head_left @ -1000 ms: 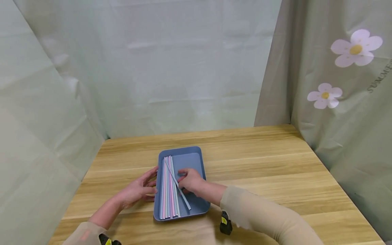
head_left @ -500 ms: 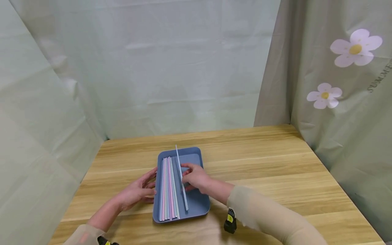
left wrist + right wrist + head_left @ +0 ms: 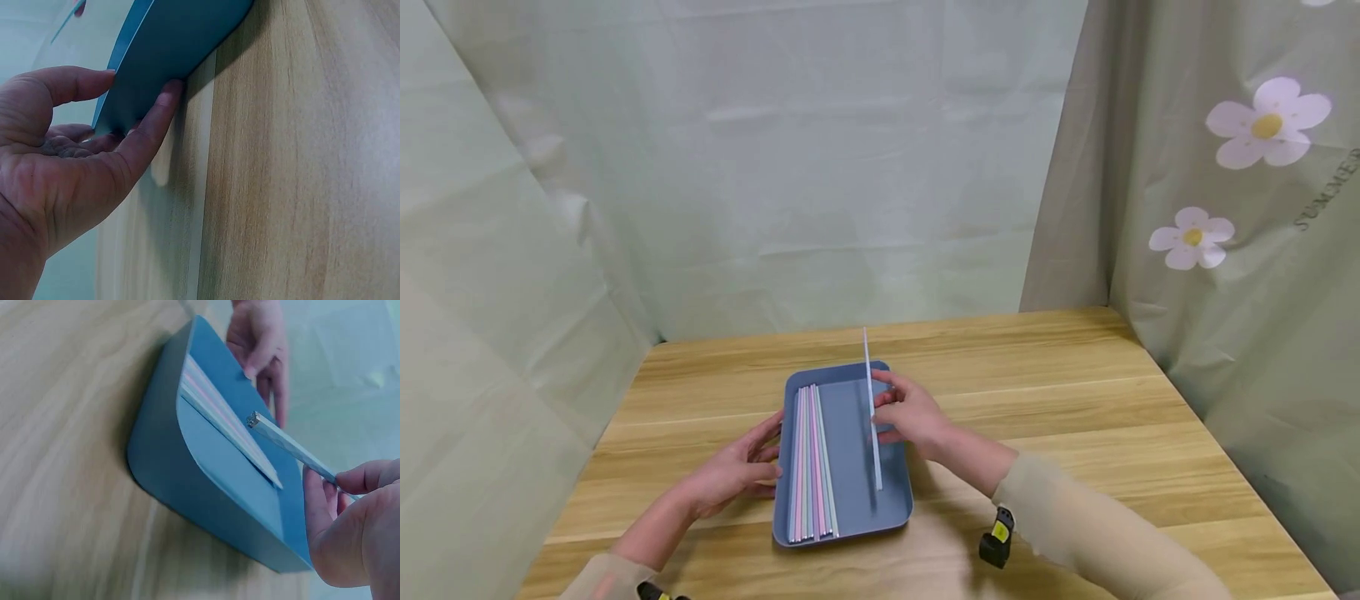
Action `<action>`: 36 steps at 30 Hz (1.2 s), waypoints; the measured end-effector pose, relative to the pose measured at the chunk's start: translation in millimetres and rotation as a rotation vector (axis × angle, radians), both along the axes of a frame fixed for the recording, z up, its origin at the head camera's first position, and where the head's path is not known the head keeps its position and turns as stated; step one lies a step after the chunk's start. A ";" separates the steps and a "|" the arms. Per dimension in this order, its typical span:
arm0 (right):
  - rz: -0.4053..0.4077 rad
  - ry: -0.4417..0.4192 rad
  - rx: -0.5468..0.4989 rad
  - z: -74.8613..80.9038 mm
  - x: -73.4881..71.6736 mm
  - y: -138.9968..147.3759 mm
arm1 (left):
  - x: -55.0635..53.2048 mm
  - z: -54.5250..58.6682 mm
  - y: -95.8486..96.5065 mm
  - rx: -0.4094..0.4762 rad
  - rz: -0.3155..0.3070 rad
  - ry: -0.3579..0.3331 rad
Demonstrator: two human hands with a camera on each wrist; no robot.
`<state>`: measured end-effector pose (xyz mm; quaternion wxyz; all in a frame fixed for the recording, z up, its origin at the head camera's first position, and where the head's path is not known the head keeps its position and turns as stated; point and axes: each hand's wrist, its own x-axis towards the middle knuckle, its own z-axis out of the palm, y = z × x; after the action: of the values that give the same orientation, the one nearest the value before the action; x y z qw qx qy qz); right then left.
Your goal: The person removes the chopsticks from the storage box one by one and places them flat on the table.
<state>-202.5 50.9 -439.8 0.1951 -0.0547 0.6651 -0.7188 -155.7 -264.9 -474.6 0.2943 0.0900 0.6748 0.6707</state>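
A blue-grey rectangular tray (image 3: 847, 450) lies lengthwise on the table, a row of pastel chopsticks (image 3: 811, 467) side by side along its left half. Above the tray's right half, my right hand (image 3: 916, 418) pinches a single pale blue chopstick (image 3: 876, 457) between thumb and fingers. It slants upward, its far end rising past the tray's back rim. A patterned silvery end of this chopstick (image 3: 278, 436) shows in the right wrist view. My left hand (image 3: 730, 477) touches the tray's left wall, fingers fairly straight; in the left wrist view the thumb (image 3: 87, 84) meets the rim.
The tray stands on a wood-grain table (image 3: 1037, 400). Pale curtains (image 3: 865, 167) hang behind and along both sides, the right one (image 3: 1225, 333) printed with flowers. Each forearm carries a small black strapped device (image 3: 997, 540).
My right hand has lifted the chopstick that lay slanted over the row and carried it rightward and up, turning it nearly parallel with the tray's sides. My left hand stays at the wall.
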 end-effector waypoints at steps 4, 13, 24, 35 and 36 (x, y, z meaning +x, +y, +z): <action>-0.046 0.000 -0.026 6.6 -4.3 21.7 | -0.7 0.0 0.5 -0.004 -0.005 0.008; -0.149 -0.037 0.021 2.4 -11.9 68.0 | -1.0 1.4 0.5 -0.009 -0.022 0.010; -0.132 -0.034 0.113 -14.5 -7.9 112.4 | -1.4 -0.3 -3.3 -0.016 -0.030 0.019; -0.147 -0.057 0.227 -28.7 -3.3 128.6 | -2.9 0.0 -2.5 -0.038 -0.027 0.007; -0.147 -0.058 0.233 -30.0 -3.4 129.0 | -3.2 -0.6 -2.4 -0.040 -0.025 0.003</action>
<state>-205.9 179.9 -469.8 0.1658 0.0380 0.7405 -0.6502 -158.9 -267.3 -475.2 0.3034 0.0938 0.6873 0.6533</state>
